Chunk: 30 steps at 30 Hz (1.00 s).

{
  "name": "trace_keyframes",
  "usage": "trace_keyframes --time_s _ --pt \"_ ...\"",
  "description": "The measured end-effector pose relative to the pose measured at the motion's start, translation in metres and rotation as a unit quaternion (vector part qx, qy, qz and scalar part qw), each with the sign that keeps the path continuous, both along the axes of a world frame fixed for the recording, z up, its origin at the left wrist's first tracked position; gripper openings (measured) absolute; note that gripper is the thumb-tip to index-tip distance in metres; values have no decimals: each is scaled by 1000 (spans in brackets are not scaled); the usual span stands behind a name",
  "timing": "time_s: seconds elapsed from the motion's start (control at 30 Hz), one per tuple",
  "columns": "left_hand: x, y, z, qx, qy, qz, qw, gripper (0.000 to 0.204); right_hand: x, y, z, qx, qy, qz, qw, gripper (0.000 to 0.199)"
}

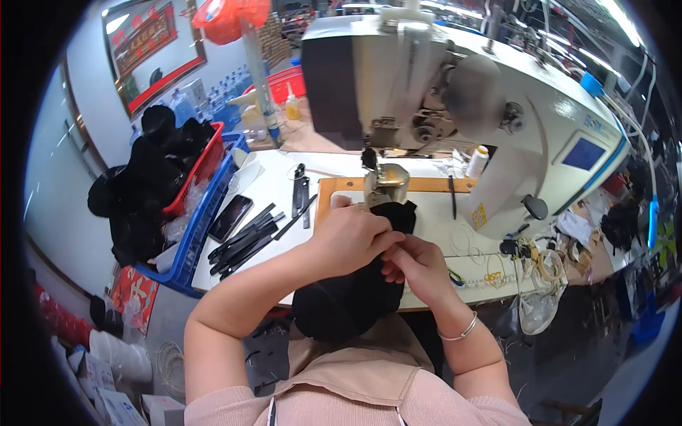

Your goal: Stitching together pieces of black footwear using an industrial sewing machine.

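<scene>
A black fabric cap (pixel 348 302) hangs over the near table edge and reaches up to the sewing machine's post (pixel 387 183). My left hand (pixel 349 238) is closed on its upper part, just in front of the post. Beside it, my right hand (pixel 420 268) pinches the cap's edge, and the fingertips of both hands nearly meet. What lies between the fingertips is too small to tell. The white sewing machine (pixel 561 113) stands over the hands, its needle area (pixel 369 157) right above the post.
Left on the white table lie black strips (pixel 245 241), a phone (pixel 231 217) and black-handled scissors (pixel 299 174). Blue (pixel 186 255) and red (pixel 202 170) baskets hold black caps (pixel 138 181). To the right are a thread cone (pixel 478 162), a screwdriver-like tool (pixel 452 197) and tape rolls (pixel 550 268).
</scene>
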<state>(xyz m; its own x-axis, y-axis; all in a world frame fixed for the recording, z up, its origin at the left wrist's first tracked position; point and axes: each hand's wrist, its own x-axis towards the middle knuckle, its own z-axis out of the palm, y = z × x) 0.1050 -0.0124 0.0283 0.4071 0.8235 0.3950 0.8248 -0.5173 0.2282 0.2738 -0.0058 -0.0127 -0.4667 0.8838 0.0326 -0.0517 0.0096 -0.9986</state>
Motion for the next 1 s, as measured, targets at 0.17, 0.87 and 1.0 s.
trace_keyframes --time_s 0.17,0.87,1.0 --pt "8 -4 -11 14 -1 -13 1000 28 -4 -10 -12 18 -55 -8 998 25" --pt "-33 4 -15 27 -44 -12 999 26 -9 -17 -52 -54 -39 -21 998 31" --pt "-44 -6 -23 -11 -52 -18 998 21 -13 -16 -69 -38 -56 -31 997 33"
